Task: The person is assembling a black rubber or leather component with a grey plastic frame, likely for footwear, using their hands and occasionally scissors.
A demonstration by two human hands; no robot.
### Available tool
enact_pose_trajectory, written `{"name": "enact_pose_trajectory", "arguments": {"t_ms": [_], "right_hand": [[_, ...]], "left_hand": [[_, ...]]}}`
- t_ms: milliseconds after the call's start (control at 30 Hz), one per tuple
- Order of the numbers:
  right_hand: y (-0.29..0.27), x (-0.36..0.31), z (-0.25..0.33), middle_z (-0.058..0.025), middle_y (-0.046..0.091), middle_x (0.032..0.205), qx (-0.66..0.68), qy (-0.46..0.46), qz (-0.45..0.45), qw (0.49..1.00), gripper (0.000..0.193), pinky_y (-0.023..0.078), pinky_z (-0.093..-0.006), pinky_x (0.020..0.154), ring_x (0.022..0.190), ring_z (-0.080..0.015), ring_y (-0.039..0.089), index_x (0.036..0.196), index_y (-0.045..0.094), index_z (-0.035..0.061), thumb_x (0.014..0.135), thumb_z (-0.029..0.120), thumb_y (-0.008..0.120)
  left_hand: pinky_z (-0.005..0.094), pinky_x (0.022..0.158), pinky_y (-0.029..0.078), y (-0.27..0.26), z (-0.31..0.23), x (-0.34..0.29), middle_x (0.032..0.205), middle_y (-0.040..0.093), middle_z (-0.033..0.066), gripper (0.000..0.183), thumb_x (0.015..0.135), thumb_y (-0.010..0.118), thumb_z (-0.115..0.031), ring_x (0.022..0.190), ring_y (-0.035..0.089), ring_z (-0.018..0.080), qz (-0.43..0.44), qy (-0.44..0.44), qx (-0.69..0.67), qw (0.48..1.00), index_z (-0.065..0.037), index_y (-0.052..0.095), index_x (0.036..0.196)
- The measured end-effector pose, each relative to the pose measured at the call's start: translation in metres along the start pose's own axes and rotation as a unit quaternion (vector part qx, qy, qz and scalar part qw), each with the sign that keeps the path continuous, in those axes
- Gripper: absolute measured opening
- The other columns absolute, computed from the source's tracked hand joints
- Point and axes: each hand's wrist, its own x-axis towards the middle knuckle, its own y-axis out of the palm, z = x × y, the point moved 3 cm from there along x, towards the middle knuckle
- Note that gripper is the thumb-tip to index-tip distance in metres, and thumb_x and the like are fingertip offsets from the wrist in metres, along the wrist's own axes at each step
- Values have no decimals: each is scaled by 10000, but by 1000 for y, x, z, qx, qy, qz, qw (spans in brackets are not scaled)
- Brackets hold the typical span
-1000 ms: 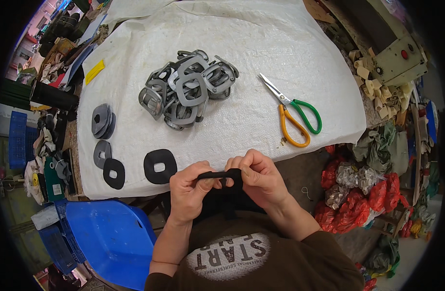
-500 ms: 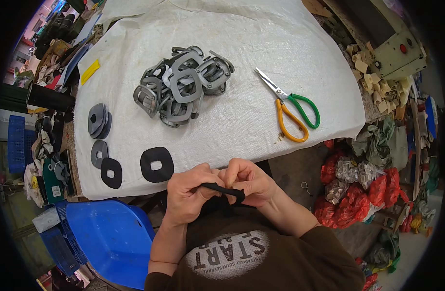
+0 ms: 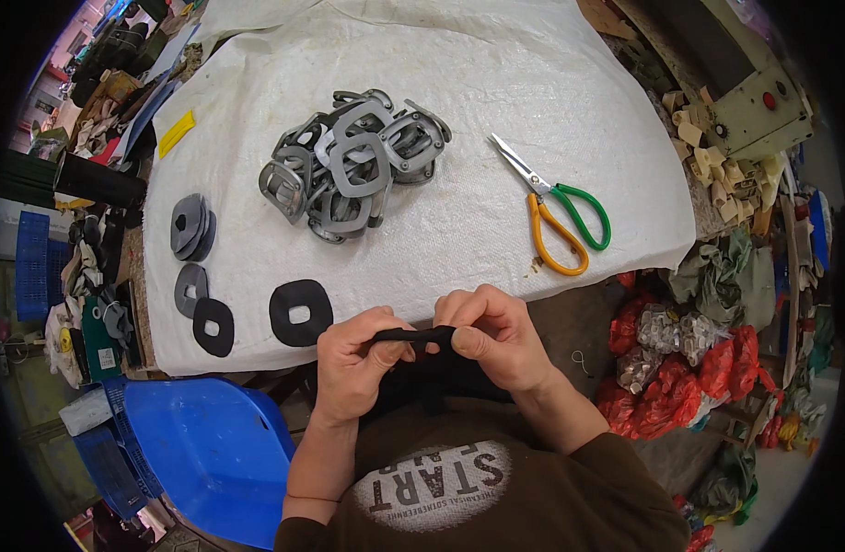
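Note:
Between my two hands is a black piece of soft material (image 3: 413, 336), seen edge-on as a narrow band just off the table's front edge. My left hand (image 3: 353, 362) pinches one end of it, and my right hand (image 3: 492, 339) grips the other with thumb and fingers. Its full shape is hidden by the angle and my fingers. Left of my hands, a black rounded-square pad (image 3: 301, 313) with a square hole lies on the white cloth. Another black pad (image 3: 213, 327) overlaps a grey pad (image 3: 191, 293) farther left, and a small stack of grey pads (image 3: 191, 227) sits behind them.
A heap of grey rounded frames (image 3: 360, 170) lies mid-table on a white woven sheet (image 3: 478, 83). Scissors (image 3: 540, 195) with one orange and one green handle lie partly open to the right. A blue tub (image 3: 206, 451) stands below left; red plastic bags (image 3: 671, 391) are at right.
Both hands have straightened the black piece, which was curled at its right end, into a flatter band. My right hand has turned and shifted slightly right.

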Motion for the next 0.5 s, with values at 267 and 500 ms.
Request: {"name": "enact_pose_trajectory", "arguments": {"t_ms": [267,500], "right_hand": [[16,0,-17,-91,503,759,273,24,-5,962,148,381,-375,745,789,-209,468,790,480,54,840,155,577],[20,-4,-19,-78,497,766,353,48,7,934,121,387,-344,742,767,-189,468,821,486,46,831,123,578]], "left_hand": [[211,493,348,4,3,-3,631,559,58,229,828,622,-201,562,473,103,19,31,-40,999,28,626,832],[229,485,325,8,-7,0,608,569,77,238,809,650,-212,552,447,124,32,40,-17,999,19,620,755]]}}
